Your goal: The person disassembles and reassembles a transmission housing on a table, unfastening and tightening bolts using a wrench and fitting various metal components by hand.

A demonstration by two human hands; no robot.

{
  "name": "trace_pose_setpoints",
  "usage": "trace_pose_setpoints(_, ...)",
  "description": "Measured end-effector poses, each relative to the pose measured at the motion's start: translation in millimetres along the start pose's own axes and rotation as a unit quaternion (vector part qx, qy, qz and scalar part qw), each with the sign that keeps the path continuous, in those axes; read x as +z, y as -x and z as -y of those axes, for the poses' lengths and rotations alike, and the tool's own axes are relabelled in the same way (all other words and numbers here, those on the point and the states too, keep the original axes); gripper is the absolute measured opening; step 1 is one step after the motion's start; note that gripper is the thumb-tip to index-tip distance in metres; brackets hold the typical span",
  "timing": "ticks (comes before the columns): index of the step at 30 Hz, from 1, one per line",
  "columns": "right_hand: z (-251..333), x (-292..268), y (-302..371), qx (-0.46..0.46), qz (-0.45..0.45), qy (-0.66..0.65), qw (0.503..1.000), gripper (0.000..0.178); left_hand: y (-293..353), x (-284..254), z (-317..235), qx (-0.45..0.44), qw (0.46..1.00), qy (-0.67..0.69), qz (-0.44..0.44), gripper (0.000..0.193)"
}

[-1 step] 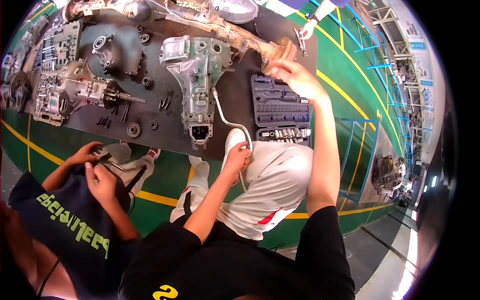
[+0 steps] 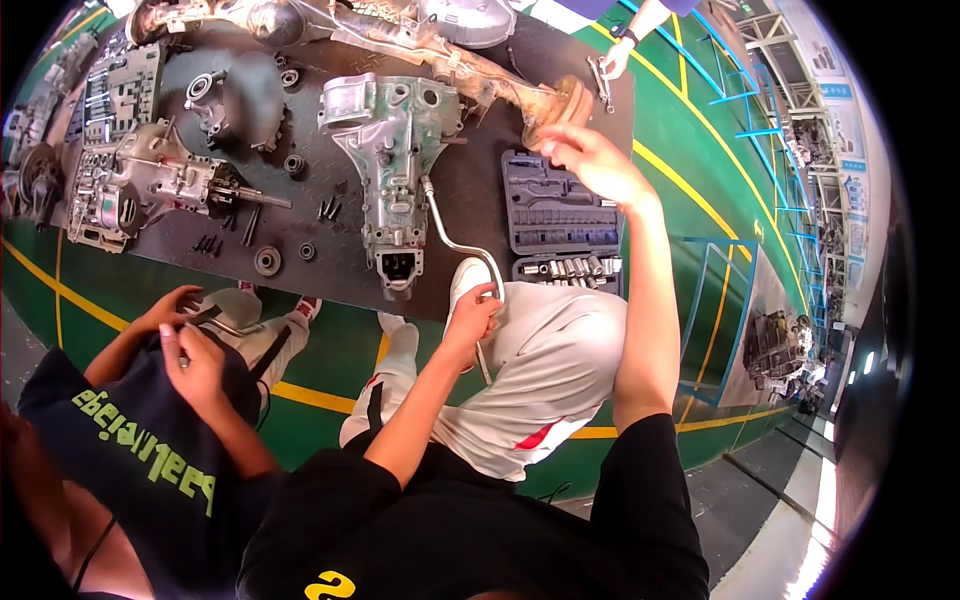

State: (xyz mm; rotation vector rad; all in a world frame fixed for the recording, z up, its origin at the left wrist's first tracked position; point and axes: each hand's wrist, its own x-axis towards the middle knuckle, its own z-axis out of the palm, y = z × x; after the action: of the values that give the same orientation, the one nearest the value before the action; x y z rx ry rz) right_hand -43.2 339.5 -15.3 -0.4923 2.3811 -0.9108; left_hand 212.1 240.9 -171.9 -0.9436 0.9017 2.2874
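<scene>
My left hand is closed around a bent metal speed brace, low beside my raised knee. The brace's upper end meets the side of a grey gearbox housing on the dark table; whether it sits on a bolt is too small to tell. Farther right, my right hand is raised with thumb and fingers apart, holding nothing visible. It overlaps the round end of a rusty axle-like tube; I cannot tell if they touch. Below it lies an opened socket set case with several sockets.
An opened gear assembly, bearings and bolts lie left on the table. At the lower left, a co-worker's hand holds a small metal piece. Another person's hand is by a wrench at the far right.
My right hand has shifted very slightly, while my left hand keeps its grip on the speed brace. The co-worker's near hand on the left has moved a little left.
</scene>
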Motion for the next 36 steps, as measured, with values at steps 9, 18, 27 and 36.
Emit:
trace_pose_setpoints(9,24,10,32,-0.063,0.073,-0.034,0.995,0.034,36,41,-98,0.067,0.991,0.012,0.111,0.048)
trace_pose_setpoints(18,64,20,34,-0.181,0.105,-0.117,0.971,0.033,9,62,-172,0.213,0.947,0.181,0.158,0.033)
trace_pose_setpoints(27,109,74,10,-0.269,0.006,-0.071,0.960,0.019,-5,51,-185,0.428,0.886,0.169,-0.052,0.034)
trace_pose_setpoints(36,106,91,-10,-0.176,0.055,-0.185,0.965,0.040,34,32,-137,0.490,0.857,-0.097,-0.125,0.016)
